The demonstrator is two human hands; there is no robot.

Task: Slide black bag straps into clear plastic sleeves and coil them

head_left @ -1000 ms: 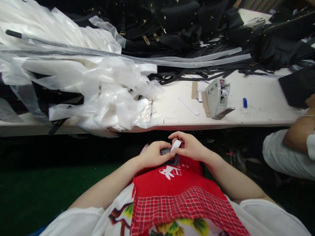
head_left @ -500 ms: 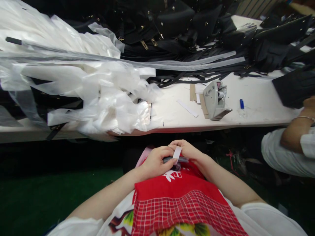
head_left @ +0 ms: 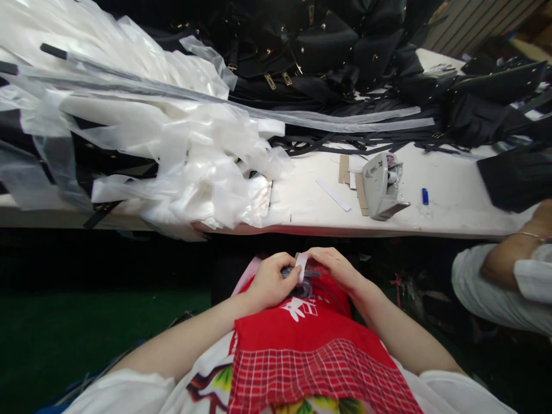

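In my lap, my left hand (head_left: pixel 272 280) is closed, its thumb and fingers pinching a narrow white paper strip (head_left: pixel 302 263) against a dark grey bundle (head_left: pixel 305 288) that looks like a plastic-wrapped strap. A bit of brown card shows at the strip's upper end. My right hand (head_left: pixel 335 267) curls in from the other side, fingertips at the top of the strip. The lower part of the bundle rests on my red apron (head_left: pixel 276 330), and the fingers partly cover it.
A white table (head_left: pixel 310 198) runs ahead of me. On it are a grey tape dispenser (head_left: pixel 382 187), a blue object (head_left: pixel 425 196), a loose paper strip (head_left: pixel 334 195), heaped translucent plastic (head_left: pixel 194 155) and black bags (head_left: pixel 323 43). Another person's arm (head_left: pixel 502 264) is at right.
The right hand has shifted slightly away from the left, uncovering more of the bundle. The white strip now stands a little further left, with brown card visible beside it.
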